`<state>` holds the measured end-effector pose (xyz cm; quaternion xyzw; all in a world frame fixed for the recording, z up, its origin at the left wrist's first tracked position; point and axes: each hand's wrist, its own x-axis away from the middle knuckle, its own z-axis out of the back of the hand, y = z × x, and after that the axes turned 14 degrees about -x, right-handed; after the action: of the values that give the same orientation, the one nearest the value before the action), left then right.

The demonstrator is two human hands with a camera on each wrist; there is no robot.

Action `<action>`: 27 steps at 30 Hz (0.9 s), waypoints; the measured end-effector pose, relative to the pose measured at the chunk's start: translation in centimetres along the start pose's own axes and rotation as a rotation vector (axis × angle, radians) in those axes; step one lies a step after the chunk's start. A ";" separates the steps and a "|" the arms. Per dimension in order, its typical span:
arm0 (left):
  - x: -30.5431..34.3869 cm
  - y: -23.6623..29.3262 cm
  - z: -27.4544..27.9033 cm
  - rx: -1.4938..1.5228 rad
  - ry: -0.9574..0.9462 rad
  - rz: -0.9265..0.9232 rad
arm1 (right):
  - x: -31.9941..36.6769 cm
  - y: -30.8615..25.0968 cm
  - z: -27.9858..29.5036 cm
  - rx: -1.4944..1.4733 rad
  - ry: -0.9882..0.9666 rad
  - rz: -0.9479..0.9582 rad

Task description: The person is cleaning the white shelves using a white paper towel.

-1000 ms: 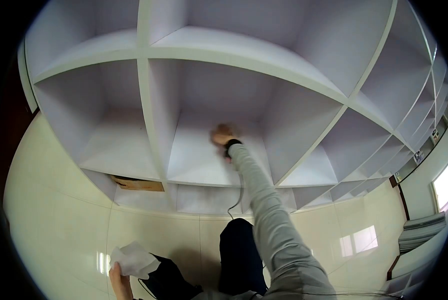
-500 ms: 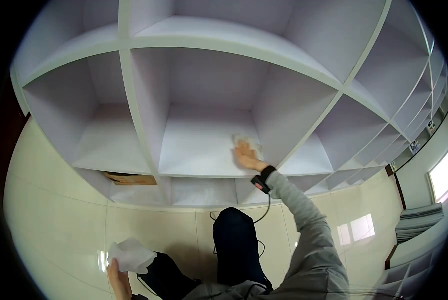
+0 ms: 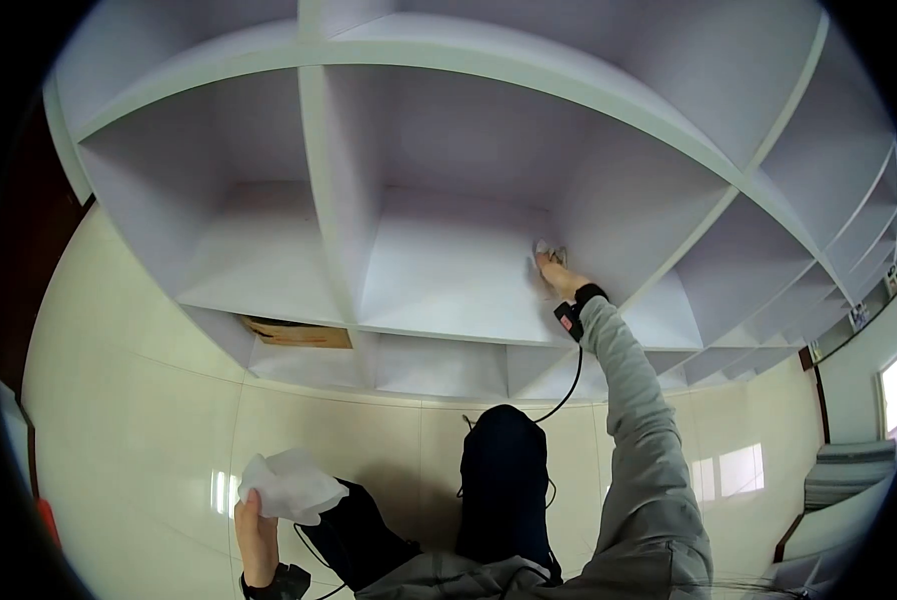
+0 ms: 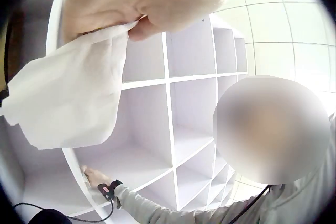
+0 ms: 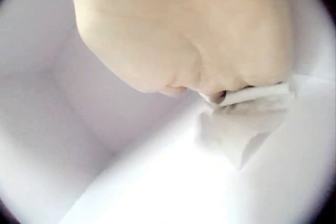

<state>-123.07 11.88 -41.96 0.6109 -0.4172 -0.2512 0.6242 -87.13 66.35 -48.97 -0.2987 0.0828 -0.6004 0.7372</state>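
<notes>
In the head view my right hand (image 3: 559, 277) is inside a white shelf compartment (image 3: 444, 275), low on its floor beside the right side wall. It grips a crumpled white tissue (image 5: 236, 129) with grey smudges, which hangs from under the curled fingers against the compartment floor in the right wrist view. Down at the lower left, my left hand (image 3: 257, 540) is over the tiled floor, outside the shelf. Between its thumb and fingers it pinches another white tissue (image 4: 73, 92), broad and clean-looking, hanging loosely.
A cardboard piece (image 3: 299, 333) lies in the low compartment at the left. White dividers (image 3: 327, 200) and more compartments surround the right hand. A black cable (image 3: 574, 385) hangs from the right wrist device. The person's knee (image 3: 507, 450) is close before the shelf.
My right hand has slid with its tissue from the middle of the compartment floor to the right, then deeper along the side wall. The left hand still holds its tissue low down.
</notes>
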 end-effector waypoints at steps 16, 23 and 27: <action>3.2 -1.5 1.8 0.029 0.298 0.012 | -7.5 -24.7 -12.3 0.357 -0.331 0.475; 1.2 -1.8 0.8 0.084 0.189 0.014 | 3.8 -20.0 -14.3 -0.067 -0.493 0.846; 0.3 -1.2 0.4 0.077 0.087 -0.003 | 10.1 -19.5 -12.6 -0.040 -0.492 0.980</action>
<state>-123.01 11.27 -43.12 0.6454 -0.3982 -0.2091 0.6174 -106.81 50.62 -46.17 -0.3708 0.0488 -0.0971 0.9223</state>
